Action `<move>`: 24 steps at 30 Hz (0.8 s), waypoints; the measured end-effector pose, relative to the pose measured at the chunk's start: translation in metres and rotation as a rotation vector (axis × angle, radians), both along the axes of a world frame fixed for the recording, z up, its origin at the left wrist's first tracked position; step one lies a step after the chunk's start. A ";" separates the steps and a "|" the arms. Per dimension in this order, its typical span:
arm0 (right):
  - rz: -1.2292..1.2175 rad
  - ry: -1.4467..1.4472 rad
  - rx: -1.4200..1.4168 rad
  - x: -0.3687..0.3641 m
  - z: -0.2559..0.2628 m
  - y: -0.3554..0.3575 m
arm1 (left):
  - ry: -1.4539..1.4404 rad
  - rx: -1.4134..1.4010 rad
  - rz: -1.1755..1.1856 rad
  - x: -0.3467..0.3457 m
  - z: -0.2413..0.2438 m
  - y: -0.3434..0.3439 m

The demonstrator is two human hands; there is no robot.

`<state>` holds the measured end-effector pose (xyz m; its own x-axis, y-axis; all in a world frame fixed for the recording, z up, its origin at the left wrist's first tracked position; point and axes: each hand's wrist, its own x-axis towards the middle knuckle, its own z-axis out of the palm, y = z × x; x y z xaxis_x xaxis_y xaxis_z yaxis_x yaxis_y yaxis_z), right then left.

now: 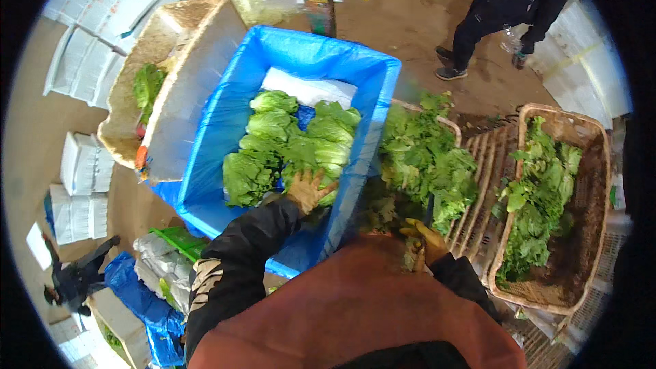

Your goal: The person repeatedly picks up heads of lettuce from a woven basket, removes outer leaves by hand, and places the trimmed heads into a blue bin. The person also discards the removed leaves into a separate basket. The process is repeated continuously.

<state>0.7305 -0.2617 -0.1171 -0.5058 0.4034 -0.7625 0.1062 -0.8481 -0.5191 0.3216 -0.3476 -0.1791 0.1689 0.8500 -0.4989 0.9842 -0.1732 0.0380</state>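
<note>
A crate lined with blue plastic film (205, 136) stands in front of me. Rows of green lettuce heads (271, 125) lie inside it, beside a folded white sheet (310, 87) at the far end. My left hand (307, 192), bare and soiled, rests with spread fingers on the lettuce at the near end. To the right of the crate, close to my reddish-brown apron (359, 297), is my right hand (430, 246). Its fingers are bent, and whether they grip something is unclear. Just beyond it sits a heap of loose leafy greens (425, 159).
A brown plastic crate (579, 225) with leafy greens stands at right, beside a slatted surface (484, 164). A worn white bin (197, 82) leans left of the blue liner. White foam boxes (84, 159) are stacked farther left. One person (497, 15) stands upper right, another (77, 279) lower left.
</note>
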 end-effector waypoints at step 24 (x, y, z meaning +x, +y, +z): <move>-0.133 0.025 -0.031 0.026 -0.010 -0.034 | -0.394 0.272 0.505 -0.031 0.032 -0.032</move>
